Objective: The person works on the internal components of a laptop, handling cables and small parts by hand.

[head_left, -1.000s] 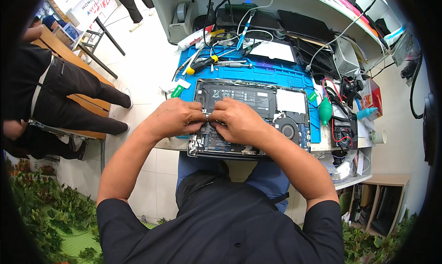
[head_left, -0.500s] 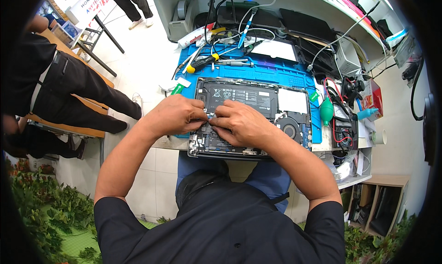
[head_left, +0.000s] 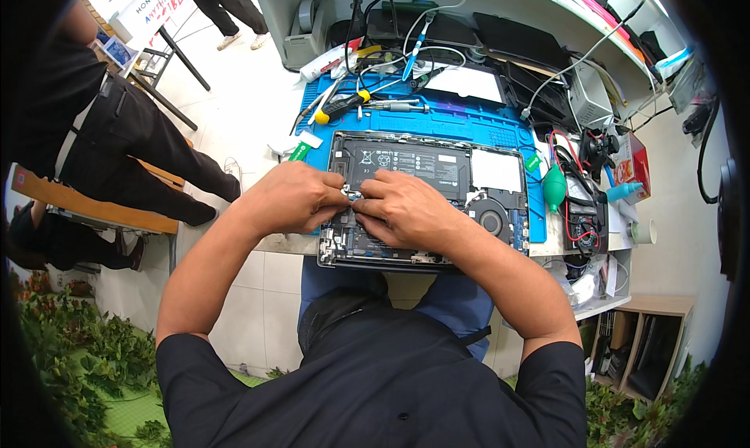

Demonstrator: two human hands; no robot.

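Observation:
An opened laptop (head_left: 500,206) lies on a blue repair mat (head_left: 484,125), its insides facing up. Its black battery (head_left: 426,161) fills the far part, and a round fan (head_left: 492,220) sits at the right. My left hand (head_left: 301,198) is over the left side of the laptop, thumb and forefinger pinched. Beside it, my right hand (head_left: 405,210) bends its fingers down to the same spot at the battery's near left corner. Fingertips of both hands almost meet there. Whatever they grip is too small and covered to make out.
A yellow-and-black screwdriver (head_left: 341,107) and other tools lie on the mat's far left. To the right are a green air blower (head_left: 554,189) and a blue-capped bottle (head_left: 623,192). Cables hang from the shelf above. A person in dark trousers (head_left: 148,147) stands at the left.
My two hands stay at the same spot on the laptop, with only small shifts of the fingers. The person at the left has leaned or moved slightly.

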